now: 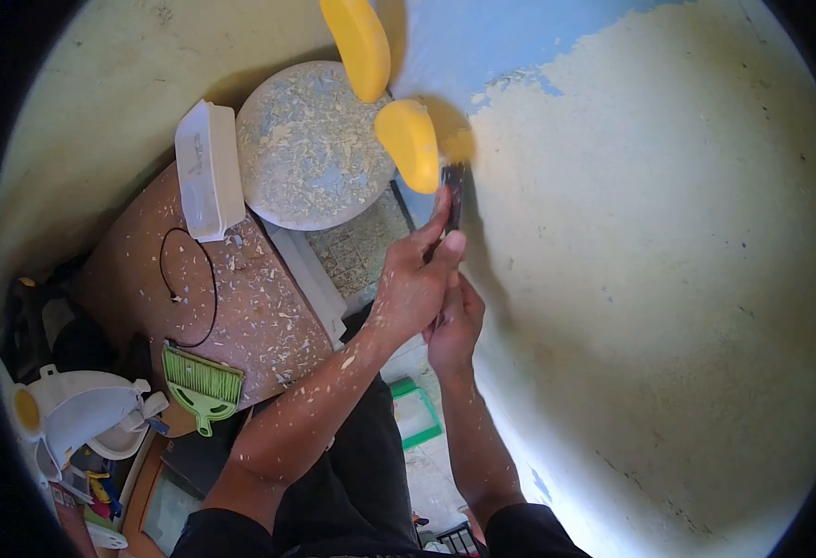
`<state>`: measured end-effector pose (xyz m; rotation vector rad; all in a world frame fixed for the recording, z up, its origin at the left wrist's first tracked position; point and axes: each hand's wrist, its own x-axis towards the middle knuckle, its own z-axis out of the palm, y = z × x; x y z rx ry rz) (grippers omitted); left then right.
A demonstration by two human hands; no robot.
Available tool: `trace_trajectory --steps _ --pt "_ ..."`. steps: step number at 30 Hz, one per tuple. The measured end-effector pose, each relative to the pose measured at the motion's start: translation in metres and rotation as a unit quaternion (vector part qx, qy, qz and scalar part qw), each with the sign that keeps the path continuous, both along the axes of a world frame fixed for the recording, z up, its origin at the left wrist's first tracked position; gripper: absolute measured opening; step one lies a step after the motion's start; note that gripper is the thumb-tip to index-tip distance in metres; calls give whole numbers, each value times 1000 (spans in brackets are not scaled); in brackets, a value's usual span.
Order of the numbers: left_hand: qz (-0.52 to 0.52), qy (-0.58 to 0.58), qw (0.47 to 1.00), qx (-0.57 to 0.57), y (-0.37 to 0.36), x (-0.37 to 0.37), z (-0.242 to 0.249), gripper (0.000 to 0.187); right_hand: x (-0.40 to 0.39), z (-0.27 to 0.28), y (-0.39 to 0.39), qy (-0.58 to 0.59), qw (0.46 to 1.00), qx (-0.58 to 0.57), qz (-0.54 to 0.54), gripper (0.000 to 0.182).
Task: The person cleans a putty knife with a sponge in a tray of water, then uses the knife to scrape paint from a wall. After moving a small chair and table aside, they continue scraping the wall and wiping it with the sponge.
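A dark scraper-like tool (454, 200) stands against the wall, its far end next to a yellow rounded object fixed there (410, 144). My left hand (417, 279) is closed on the tool, with one finger stretched along it. Just below and to the right, my right hand (455, 333) is closed round the tool's lower part, mostly hidden. Paint flakes cling to my left forearm. Peeling blue paint (520, 46) borders the bare pale wall (650, 242).
A flake-covered round top (315, 144) stands at the upper left beside a white container (210, 172). On the brown table (240, 307) lie flakes, a black cord (213, 279) and a green brush (203, 386). Another yellow object (360, 46) is above.
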<state>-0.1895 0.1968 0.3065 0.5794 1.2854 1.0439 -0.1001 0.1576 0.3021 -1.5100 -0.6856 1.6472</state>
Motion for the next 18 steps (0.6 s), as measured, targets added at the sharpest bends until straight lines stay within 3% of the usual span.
trace_trajectory --steps 1,4,5,6,8,10,12,13,16,18 --pt "-33 23 999 -19 -5 -3 12 51 -3 10 -8 -58 998 -11 2 29" --pt "-41 103 991 70 -20 17 -6 51 -9 25 -10 -24 996 -23 -78 29" --pt "-59 74 996 -5 -3 8 11 50 -7 20 0 -38 997 -10 -62 40" --pt "-63 72 995 -10 6 5 9 50 -8 13 9 -40 997 -17 -66 40" --pt "26 30 999 -3 22 0 3 48 -10 1 27 -1 1000 -26 7 44" --pt "17 37 999 5 16 -3 -1 48 -17 2 19 4 1000 -18 13 43" --pt "-43 51 998 -22 -3 -2 7 47 -21 13 -1 -65 997 19 -26 38" --pt "-43 43 998 -13 -7 2 12 47 -22 13 -5 -50 996 25 -65 36" --pt "-13 50 999 -6 9 5 2 48 -9 6 10 -39 999 4 -18 36" --pt "6 17 999 -32 18 -1 2 49 -8 -10 18 29 999 13 -35 34"
